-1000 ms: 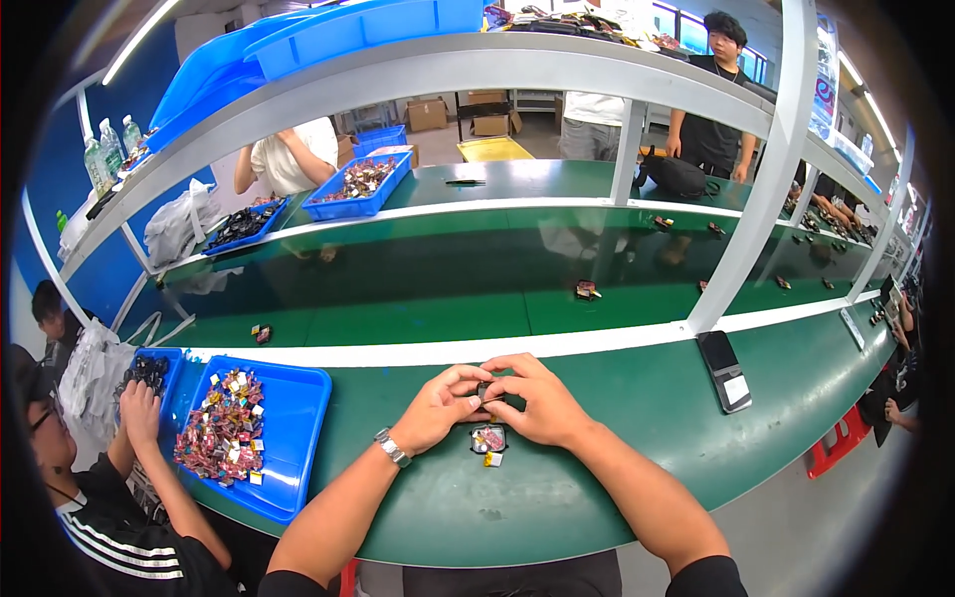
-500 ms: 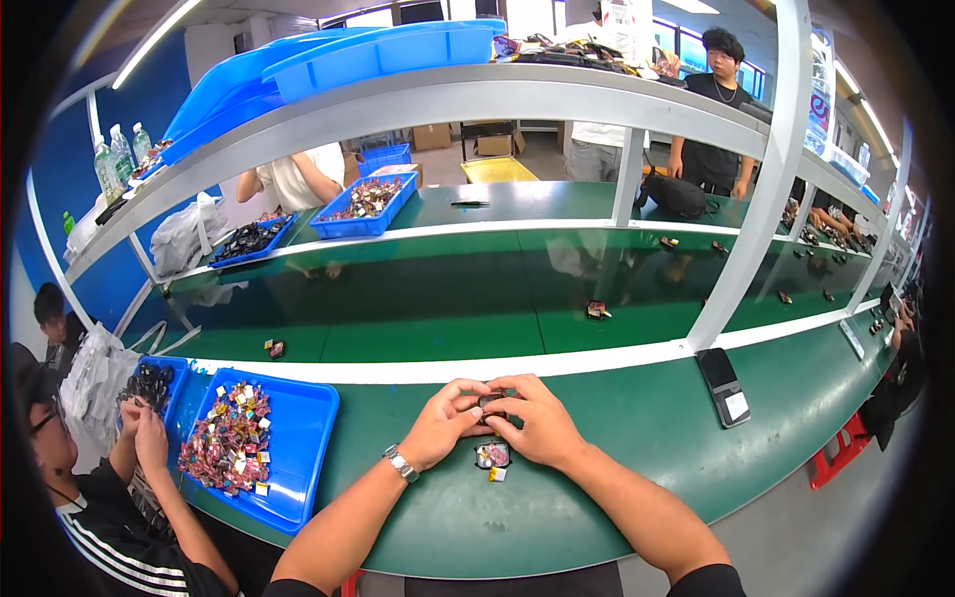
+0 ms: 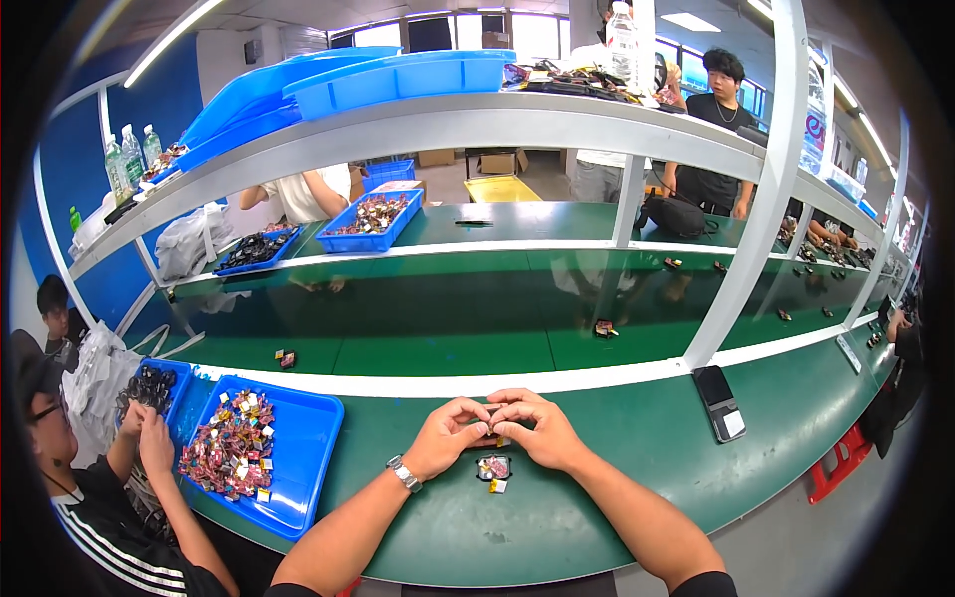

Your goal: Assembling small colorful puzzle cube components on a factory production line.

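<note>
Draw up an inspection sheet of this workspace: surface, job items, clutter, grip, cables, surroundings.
Surface: green bench, with a faint smudge.
Job items: small part, mostly hidden by fingers; black-rimmed assembly, a yellow-and-white piece at its near edge.
Clutter: dark flat case, right; blue tray of mixed parts, left.
Grip: left hand and right hand meet around the small part.
Cables: nothing clearly seen.
Surroundings: co-worker's hands, left; pale shelf beyond.

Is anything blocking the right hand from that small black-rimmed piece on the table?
Nothing visible: only green tabletop shows between the right hand and the black-rimmed piece. A yellow-white bit lies at its near edge.
</note>
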Demonstrator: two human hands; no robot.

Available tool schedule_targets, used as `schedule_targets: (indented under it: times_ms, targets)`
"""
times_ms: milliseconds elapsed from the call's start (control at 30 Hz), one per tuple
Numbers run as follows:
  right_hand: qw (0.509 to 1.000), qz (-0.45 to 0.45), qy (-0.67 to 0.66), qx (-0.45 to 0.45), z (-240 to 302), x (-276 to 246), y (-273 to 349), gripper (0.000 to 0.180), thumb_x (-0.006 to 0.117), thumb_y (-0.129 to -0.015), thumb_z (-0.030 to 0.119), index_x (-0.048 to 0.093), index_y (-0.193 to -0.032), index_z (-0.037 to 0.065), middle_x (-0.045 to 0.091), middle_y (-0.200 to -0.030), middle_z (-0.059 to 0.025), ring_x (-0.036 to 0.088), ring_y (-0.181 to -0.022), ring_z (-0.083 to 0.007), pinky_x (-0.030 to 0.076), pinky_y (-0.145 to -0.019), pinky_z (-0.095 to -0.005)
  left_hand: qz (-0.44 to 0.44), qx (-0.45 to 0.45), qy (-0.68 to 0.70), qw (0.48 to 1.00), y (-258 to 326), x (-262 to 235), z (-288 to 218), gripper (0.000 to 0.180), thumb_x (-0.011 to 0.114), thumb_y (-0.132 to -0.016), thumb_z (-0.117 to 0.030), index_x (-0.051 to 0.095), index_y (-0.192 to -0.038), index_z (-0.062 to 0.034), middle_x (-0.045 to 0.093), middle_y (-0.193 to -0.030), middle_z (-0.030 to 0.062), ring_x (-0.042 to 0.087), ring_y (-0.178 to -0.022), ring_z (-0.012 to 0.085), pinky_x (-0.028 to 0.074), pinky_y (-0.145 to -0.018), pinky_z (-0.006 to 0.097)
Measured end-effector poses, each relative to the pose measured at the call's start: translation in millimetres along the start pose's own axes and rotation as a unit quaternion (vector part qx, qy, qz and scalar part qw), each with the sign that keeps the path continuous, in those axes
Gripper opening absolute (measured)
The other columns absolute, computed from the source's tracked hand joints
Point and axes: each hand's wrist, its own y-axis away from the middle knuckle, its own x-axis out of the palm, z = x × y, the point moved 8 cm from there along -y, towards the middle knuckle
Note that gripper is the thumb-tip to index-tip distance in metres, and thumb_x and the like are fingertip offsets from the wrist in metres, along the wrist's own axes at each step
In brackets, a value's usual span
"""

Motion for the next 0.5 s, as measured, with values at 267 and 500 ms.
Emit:
schedule_targets:
  times_ms: [267,500]
  targets:
    - [0.998,0.035,-0.037,0.032,-1.3,7.8,-2.0,0.012,0.065,-0.09,0.006,0.07,-0.1,0.002,0.054,-0.13,-0.0096,0.061,-0.107,-0.0183,0.049,-0.093,-0.0308,-0.016,-0.032,-0.007,0.999,6.9,-6.5,3.7,0.009,0.057,-0.097,-0.007,0.051,-0.102,-0.0024,0.058,-0.121,0.0133,0.061,-0.109,0.023,0.057,-0.092,0.041]
    - [0.98,-0.025,0.192,-0.036,5.3,-5.5,5.5,0.015,0.068,-0.087,0.017,0.073,-0.096,0.007,0.062,-0.12,-0.0136,0.059,-0.114,-0.0273,0.047,-0.097,-0.0387,-0.072,-0.049,-0.094,0.992,-7.0,-12.8,21.4,0.009,0.058,-0.095,-0.013,0.055,-0.096,-0.0044,0.061,-0.098,0.0071,0.065,-0.09,0.0164,0.061,-0.075,0.032]
